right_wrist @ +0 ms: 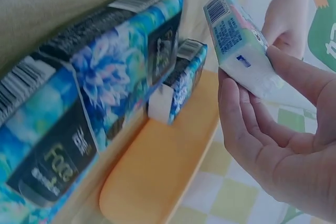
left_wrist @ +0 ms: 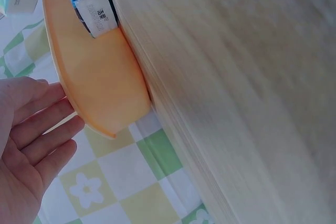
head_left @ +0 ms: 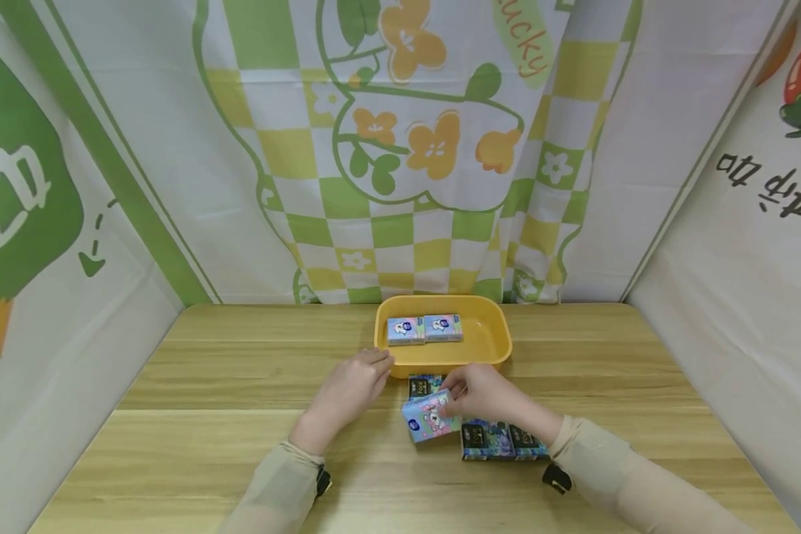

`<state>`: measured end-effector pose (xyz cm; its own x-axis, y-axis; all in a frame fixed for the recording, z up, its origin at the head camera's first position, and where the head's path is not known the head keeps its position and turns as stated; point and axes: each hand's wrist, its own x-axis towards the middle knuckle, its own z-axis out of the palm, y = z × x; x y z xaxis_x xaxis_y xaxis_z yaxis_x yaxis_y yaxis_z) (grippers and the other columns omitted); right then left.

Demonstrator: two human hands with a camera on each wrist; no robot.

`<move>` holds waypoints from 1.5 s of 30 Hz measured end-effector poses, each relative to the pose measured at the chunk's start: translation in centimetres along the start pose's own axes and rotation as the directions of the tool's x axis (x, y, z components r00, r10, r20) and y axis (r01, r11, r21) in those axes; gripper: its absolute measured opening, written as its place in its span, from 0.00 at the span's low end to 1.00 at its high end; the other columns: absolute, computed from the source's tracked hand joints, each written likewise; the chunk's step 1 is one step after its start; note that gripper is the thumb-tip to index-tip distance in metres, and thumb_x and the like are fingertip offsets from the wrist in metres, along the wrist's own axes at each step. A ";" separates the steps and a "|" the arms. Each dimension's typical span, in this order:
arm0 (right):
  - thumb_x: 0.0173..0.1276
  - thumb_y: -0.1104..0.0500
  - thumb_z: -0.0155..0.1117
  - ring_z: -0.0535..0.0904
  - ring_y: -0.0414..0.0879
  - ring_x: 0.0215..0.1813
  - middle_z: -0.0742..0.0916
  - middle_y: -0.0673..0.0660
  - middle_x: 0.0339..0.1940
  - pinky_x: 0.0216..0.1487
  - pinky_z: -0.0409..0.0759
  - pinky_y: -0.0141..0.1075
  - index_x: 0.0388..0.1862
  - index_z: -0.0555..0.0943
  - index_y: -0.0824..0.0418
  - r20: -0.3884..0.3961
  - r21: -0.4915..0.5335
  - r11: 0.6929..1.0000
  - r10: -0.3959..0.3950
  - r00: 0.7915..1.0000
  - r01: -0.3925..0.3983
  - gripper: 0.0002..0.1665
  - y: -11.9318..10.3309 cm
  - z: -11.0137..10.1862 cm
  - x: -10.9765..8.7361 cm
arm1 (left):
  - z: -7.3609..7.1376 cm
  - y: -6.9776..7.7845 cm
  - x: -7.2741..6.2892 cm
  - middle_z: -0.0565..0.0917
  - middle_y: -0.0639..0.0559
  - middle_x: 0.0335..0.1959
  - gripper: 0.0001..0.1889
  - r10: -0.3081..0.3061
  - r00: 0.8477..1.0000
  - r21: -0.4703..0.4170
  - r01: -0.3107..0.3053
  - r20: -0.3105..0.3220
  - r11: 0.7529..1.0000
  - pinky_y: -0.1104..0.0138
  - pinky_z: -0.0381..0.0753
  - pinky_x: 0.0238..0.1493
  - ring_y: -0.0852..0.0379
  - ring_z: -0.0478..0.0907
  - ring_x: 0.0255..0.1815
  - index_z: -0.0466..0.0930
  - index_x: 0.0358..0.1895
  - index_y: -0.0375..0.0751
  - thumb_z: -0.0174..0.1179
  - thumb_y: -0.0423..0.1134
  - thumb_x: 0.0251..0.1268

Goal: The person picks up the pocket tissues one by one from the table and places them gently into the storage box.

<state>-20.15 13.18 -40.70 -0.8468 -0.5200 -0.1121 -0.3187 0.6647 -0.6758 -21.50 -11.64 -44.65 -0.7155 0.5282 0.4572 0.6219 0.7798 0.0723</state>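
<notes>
My right hand [head_left: 486,394] pinches a light blue and pink tissue pack [head_left: 427,420] between thumb and fingers, tilted, in front of a yellow plastic basket [head_left: 487,362]. In the right wrist view, the barcode side and a white end of this tissue pack [right_wrist: 236,45] show. Fingers together, my left hand [head_left: 354,384] rests at the basket's front left corner. The left wrist view has these fingers [left_wrist: 50,121] loosely straight along the basket's rim. Two similar light blue tissue packs [head_left: 406,331] lie side by side within the basket, at its left.
One dark blue floral tissue pack [head_left: 422,384] lies close to the basket's front, partly behind the held pack. Two more dark floral packs [head_left: 486,439] sit side by side below my right hand. The wooden table [head_left: 240,386] meets a patterned curtain [head_left: 414,245] at the back.
</notes>
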 end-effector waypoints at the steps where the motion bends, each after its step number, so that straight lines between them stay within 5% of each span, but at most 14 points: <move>1: 0.53 0.52 0.74 0.79 0.40 0.36 0.85 0.49 0.33 0.35 0.82 0.32 0.41 0.84 0.61 -0.007 0.002 1.000 0.012 1.000 -0.012 0.19 0.0 -0.1 0.0 | 0.0 0.0 0.0 0.84 0.41 0.50 0.13 0.000 1.000 0.001 0.000 -0.001 1.000 0.55 0.80 0.59 0.45 0.81 0.52 0.83 0.49 0.36 0.62 0.34 0.61; 8: 0.54 0.53 0.74 0.78 0.41 0.35 0.83 0.49 0.31 0.36 0.81 0.33 0.39 0.83 0.58 -0.032 0.019 0.997 0.080 0.996 -0.080 0.16 -0.4 -0.9 -0.1 | -0.1 0.0 -0.1 0.84 0.42 0.50 0.13 -0.004 1.000 0.007 0.004 0.010 1.000 0.57 0.79 0.59 0.46 0.81 0.53 0.83 0.50 0.36 0.61 0.35 0.62; 22: 0.53 0.51 0.74 0.78 0.41 0.34 0.85 0.50 0.31 0.33 0.81 0.31 0.38 0.84 0.62 -0.065 -0.032 0.998 0.059 0.996 -0.061 0.19 0.1 -3.3 0.3 | 0.0 0.0 -0.2 0.84 0.43 0.51 0.14 -0.010 1.000 0.019 0.010 0.009 1.000 0.58 0.79 0.60 0.47 0.81 0.54 0.82 0.50 0.36 0.61 0.35 0.63; 45: 0.57 0.52 0.72 0.84 0.47 0.28 0.87 0.56 0.34 0.31 0.86 0.35 0.44 0.83 0.67 -0.119 -0.014 0.985 0.171 0.978 -0.174 0.22 0.7 -6.7 1.8 | 0.2 -0.1 0.0 0.84 0.43 0.51 0.14 0.002 1.000 0.023 -0.002 0.006 1.000 0.58 0.79 0.60 0.48 0.81 0.53 0.82 0.50 0.37 0.62 0.35 0.62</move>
<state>-24.78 16.35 -36.51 -0.9333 -0.3312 -0.1390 -0.1722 0.7523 -0.6360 -21.61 -11.64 -44.86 -0.7160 0.5318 0.4522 0.6160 0.7861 0.0508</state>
